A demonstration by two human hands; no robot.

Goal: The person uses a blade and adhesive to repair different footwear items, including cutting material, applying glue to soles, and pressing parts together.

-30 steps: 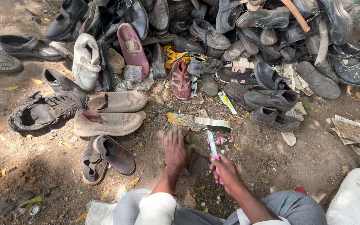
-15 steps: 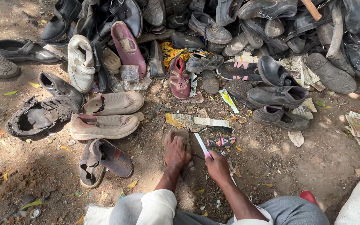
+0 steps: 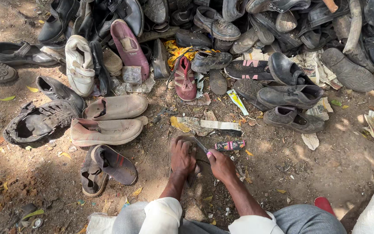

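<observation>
On bare dirt, left hand pressing flat on a sole, right hand grip clenched around a knife

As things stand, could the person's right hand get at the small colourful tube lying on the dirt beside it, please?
Probably yes. The small colourful tube lies on open dirt just past the right hand, with nothing between them. But that hand already grips a thin tool, so it would likely need to put that down first.
</observation>
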